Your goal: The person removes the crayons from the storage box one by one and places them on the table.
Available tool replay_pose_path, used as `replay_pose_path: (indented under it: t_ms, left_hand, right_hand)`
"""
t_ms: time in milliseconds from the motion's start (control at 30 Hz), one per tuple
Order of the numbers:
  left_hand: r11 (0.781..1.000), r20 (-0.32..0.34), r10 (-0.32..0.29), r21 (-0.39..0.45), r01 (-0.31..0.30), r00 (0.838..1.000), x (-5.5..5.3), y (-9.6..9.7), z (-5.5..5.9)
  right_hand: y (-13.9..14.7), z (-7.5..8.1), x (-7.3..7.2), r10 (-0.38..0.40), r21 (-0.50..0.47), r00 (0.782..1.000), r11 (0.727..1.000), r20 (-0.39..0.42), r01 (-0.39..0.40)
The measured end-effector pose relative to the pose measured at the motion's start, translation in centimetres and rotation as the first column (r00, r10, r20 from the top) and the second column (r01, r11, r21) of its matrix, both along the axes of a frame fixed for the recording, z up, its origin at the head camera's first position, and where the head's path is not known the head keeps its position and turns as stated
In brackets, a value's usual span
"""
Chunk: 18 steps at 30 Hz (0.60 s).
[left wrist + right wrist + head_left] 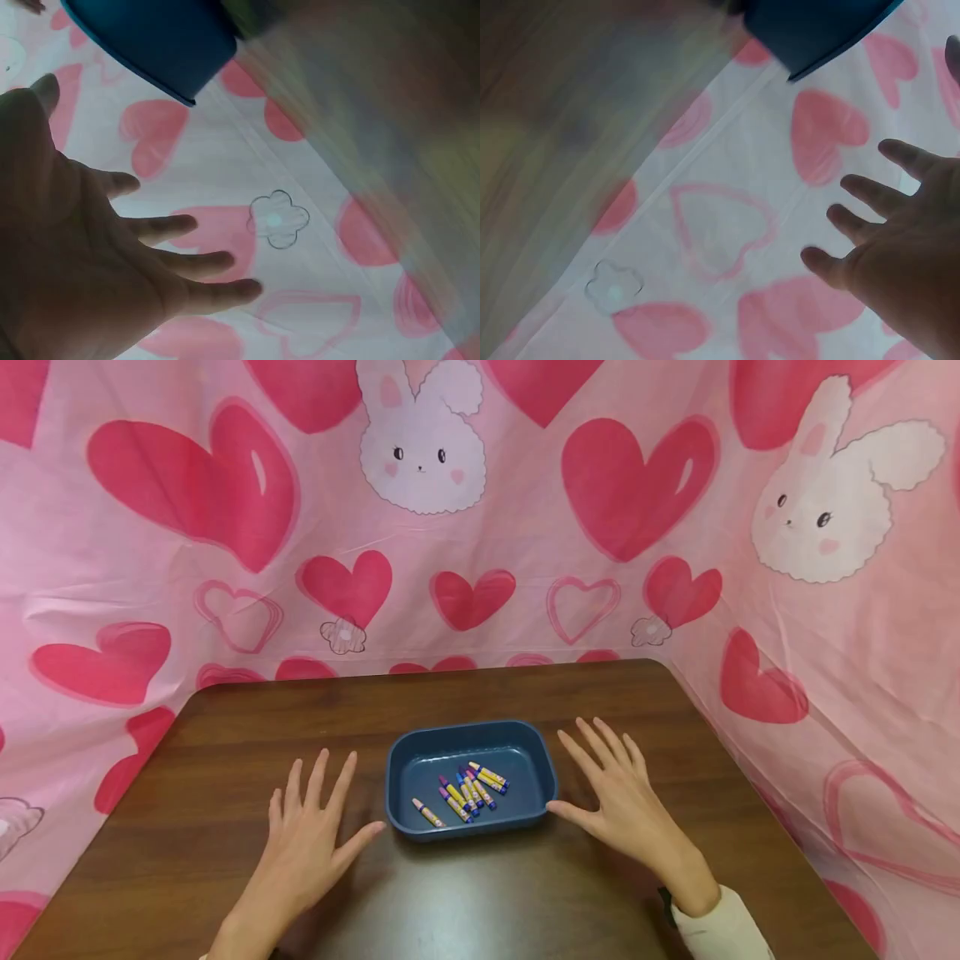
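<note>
A dark blue rectangular tray point(420, 748) sits mid-table, and several crayons point(467, 793) in yellow wrappers with blue ends lie loose inside it. Most are bunched near the centre; one peach-tipped crayon point(428, 812) lies apart toward the front left. My left hand point(303, 835) is spread out to the left of the tray, its thumb tip close to the rim. On the other side my right hand point(618, 797) is also spread, thumb tip right at the tray's right rim. Both wrist views show the tray's outer wall point(161, 45) and straight fingers holding nothing.
The brown wooden table point(450, 902) has rounded far corners. Behind it and along both sides hangs a pink cloth point(525, 535) printed with hearts and rabbits. A light sleeve point(723, 927) covers the right forearm.
</note>
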<state>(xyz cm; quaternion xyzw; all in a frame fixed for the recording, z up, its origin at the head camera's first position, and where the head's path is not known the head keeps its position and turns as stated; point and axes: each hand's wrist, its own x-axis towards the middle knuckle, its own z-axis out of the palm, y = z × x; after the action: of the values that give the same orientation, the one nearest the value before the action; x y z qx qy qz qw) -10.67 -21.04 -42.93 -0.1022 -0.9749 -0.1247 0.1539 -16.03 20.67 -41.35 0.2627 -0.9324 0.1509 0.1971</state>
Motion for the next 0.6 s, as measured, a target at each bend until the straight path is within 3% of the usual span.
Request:
replay_pose_path:
  t_ms: [200,400,500,600]
  left_hand:
    - [0.995,0.123,-0.018,0.097,0.006,0.992,0.0,0.8,0.9]
    - [0.968,0.235,-0.063,0.249,0.002,0.970,-0.7,1.6,1.4]
    - [0.945,0.265,-0.105,0.326,0.014,0.959,-1.0,1.8,1.3]
    - [0.898,0.317,-0.185,0.439,0.029,0.930,-1.3,2.0,1.2]
  right_hand:
    - [-2.4,0.5,-0.2,0.099,-0.047,0.990,0.994,0.096,-0.094]
    - [-4.9,0.6,-1.5,0.143,-0.050,0.978,0.989,0.154,-0.136]
    - [-6.0,0.5,-2.3,0.156,-0.045,0.967,0.988,0.200,-0.150]
    - [-7.0,0.3,-3.0,0.171,-0.044,0.956,0.985,0.240,-0.165]
